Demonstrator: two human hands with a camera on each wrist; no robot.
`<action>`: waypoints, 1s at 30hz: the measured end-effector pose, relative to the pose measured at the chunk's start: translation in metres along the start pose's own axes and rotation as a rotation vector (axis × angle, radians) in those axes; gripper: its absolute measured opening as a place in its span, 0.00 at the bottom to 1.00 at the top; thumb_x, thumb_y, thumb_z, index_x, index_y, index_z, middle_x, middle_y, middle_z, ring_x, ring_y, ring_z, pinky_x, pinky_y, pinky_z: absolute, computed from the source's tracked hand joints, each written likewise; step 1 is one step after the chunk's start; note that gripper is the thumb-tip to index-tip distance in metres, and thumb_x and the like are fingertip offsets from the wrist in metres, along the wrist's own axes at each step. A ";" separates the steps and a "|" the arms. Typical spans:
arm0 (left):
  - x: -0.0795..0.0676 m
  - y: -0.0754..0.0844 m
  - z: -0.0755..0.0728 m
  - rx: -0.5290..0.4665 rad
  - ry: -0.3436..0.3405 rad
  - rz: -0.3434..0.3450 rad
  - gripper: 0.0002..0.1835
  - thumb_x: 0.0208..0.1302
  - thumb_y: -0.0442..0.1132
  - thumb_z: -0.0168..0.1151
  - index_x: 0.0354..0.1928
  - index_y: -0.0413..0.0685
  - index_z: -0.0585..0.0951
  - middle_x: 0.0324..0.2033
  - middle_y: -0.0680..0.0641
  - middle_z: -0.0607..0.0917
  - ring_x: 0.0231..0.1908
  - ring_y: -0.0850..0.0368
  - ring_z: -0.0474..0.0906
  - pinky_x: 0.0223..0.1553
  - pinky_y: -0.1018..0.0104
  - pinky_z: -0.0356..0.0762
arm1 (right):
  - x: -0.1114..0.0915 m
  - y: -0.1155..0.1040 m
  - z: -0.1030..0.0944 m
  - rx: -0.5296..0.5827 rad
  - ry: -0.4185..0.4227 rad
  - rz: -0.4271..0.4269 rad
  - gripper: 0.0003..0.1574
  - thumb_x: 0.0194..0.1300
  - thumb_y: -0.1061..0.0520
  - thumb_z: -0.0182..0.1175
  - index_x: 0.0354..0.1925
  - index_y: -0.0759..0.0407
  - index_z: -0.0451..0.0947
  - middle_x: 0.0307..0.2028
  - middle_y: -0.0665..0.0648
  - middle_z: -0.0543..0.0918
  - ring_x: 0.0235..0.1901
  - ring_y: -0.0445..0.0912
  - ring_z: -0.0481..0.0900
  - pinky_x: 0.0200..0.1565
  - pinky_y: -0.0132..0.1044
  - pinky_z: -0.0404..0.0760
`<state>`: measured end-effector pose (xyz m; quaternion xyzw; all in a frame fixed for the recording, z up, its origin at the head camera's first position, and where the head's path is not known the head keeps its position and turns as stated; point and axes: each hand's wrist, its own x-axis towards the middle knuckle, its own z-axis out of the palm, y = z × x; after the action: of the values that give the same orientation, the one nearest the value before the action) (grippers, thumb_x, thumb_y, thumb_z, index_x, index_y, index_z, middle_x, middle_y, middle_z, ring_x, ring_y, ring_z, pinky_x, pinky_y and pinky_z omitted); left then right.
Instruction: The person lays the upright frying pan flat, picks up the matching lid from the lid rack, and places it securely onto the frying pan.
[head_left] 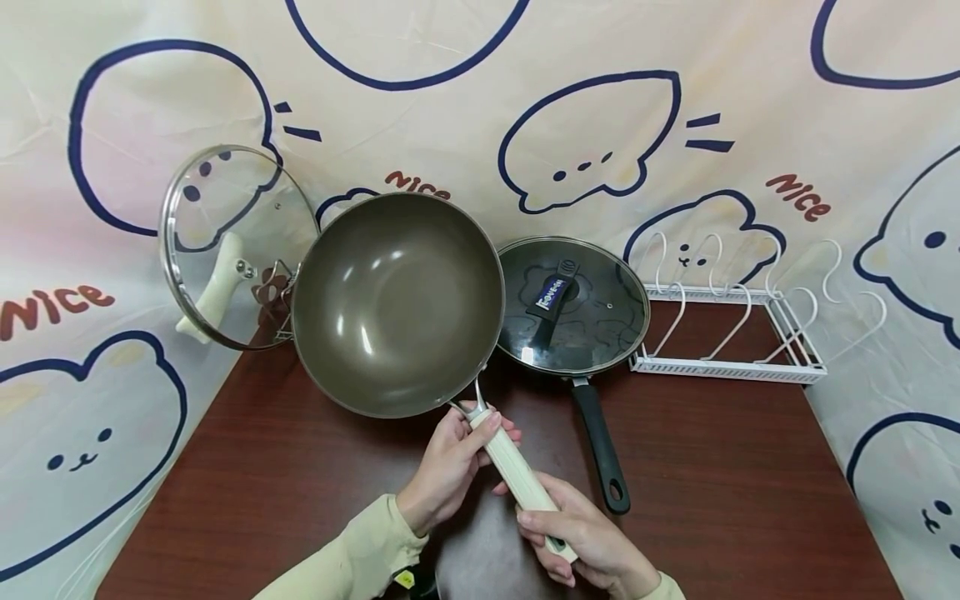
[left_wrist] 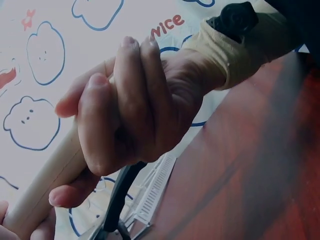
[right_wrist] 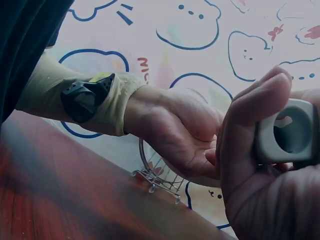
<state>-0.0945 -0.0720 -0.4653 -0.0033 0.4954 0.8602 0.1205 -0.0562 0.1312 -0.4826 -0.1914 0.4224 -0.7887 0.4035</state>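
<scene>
On my feed I've got a dark reddish-brown wood-grain table point(head_left: 720, 467), backed and flanked by a pale cream backdrop sheet point(head_left: 420, 133) with navy-outlined cartoon animals point(head_left: 90, 458) and red-brown "Nice" lettering point(head_left: 798, 197), plus a greyish light sheen point(head_left: 480, 562) low in head view.

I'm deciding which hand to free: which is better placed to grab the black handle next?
Probably the right hand: it grips the outer end of the cream handle, near the black handle. The left hand grips closer to the big pan and may better steady it.
</scene>
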 end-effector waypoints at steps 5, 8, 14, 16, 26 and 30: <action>-0.002 -0.001 0.000 -0.014 0.025 -0.022 0.08 0.79 0.33 0.54 0.52 0.43 0.65 0.40 0.48 0.86 0.42 0.58 0.89 0.50 0.63 0.87 | 0.000 0.000 -0.003 0.017 -0.031 -0.006 0.22 0.78 0.66 0.46 0.67 0.66 0.63 0.27 0.47 0.72 0.13 0.33 0.67 0.08 0.33 0.58; -0.004 -0.002 0.001 -0.018 0.039 -0.036 0.09 0.79 0.33 0.54 0.52 0.43 0.65 0.40 0.48 0.87 0.42 0.58 0.88 0.50 0.63 0.86 | -0.001 0.000 -0.005 0.019 -0.037 0.003 0.22 0.78 0.66 0.46 0.67 0.67 0.62 0.27 0.47 0.72 0.13 0.32 0.68 0.08 0.32 0.59; -0.006 -0.003 0.001 -0.029 0.059 -0.065 0.10 0.78 0.33 0.55 0.52 0.43 0.64 0.41 0.47 0.87 0.43 0.58 0.88 0.51 0.63 0.86 | -0.003 -0.002 -0.006 0.021 -0.030 0.034 0.22 0.78 0.65 0.47 0.67 0.67 0.64 0.27 0.47 0.72 0.12 0.33 0.67 0.09 0.30 0.61; -0.006 -0.003 0.001 -0.032 0.063 -0.073 0.11 0.78 0.33 0.56 0.52 0.42 0.64 0.41 0.47 0.87 0.43 0.57 0.88 0.52 0.62 0.86 | -0.004 -0.002 -0.006 0.017 -0.023 0.049 0.22 0.78 0.64 0.47 0.67 0.67 0.64 0.27 0.47 0.72 0.12 0.33 0.67 0.09 0.30 0.61; -0.014 -0.010 -0.003 -0.042 0.095 -0.117 0.16 0.76 0.34 0.58 0.55 0.36 0.64 0.46 0.42 0.86 0.49 0.56 0.87 0.57 0.60 0.84 | -0.007 -0.001 -0.011 0.071 -0.035 0.112 0.22 0.77 0.63 0.48 0.65 0.65 0.66 0.26 0.46 0.70 0.11 0.32 0.68 0.09 0.30 0.57; -0.016 -0.013 -0.004 -0.044 0.095 -0.123 0.16 0.77 0.34 0.58 0.56 0.37 0.63 0.47 0.42 0.86 0.50 0.57 0.87 0.58 0.61 0.83 | -0.008 0.000 -0.013 0.095 -0.044 0.122 0.21 0.77 0.63 0.48 0.65 0.65 0.66 0.27 0.46 0.70 0.11 0.31 0.68 0.09 0.29 0.58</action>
<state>-0.0769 -0.0723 -0.4762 -0.0771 0.4804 0.8608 0.1494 -0.0600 0.1438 -0.4899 -0.1632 0.3862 -0.7776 0.4685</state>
